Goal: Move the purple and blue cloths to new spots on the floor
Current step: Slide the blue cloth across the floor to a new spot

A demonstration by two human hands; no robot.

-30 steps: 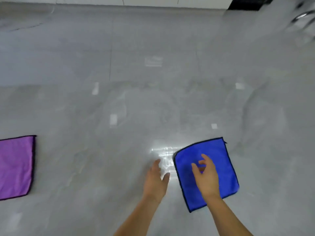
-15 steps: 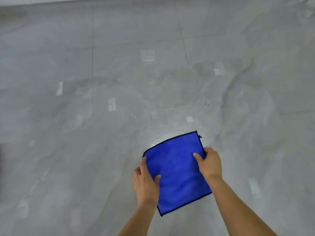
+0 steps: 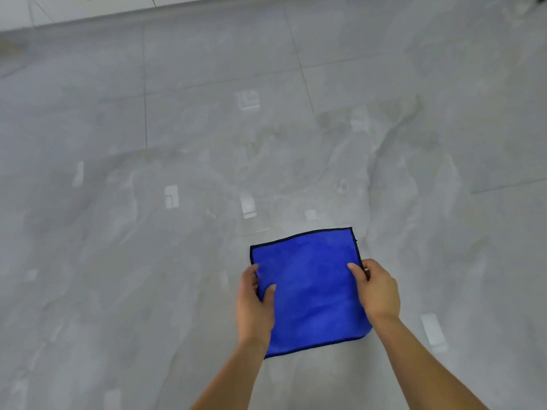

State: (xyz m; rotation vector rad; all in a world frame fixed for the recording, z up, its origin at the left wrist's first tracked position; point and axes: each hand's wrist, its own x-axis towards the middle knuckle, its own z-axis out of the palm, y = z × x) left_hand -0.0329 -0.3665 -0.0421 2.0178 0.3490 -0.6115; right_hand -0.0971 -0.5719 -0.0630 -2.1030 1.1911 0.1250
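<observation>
A square blue cloth [image 3: 307, 288] with a dark hem is spread flat just in front of me, low in the middle of the view. My left hand [image 3: 255, 303] pinches its left edge, thumb on top. My right hand [image 3: 376, 288] pinches its right edge the same way. Whether the cloth rests on the floor or is lifted slightly off it, I cannot tell. The purple cloth is out of view.
Glossy grey marble-look floor tiles [image 3: 177, 261] stretch all around, with bright ceiling-light reflections. A white wall base [image 3: 88, 10] runs along the top left edge.
Both hands have closed on the blue cloth's side edges. The cloth now sits squarer to me. The view has swung right, and the purple cloth has left the frame.
</observation>
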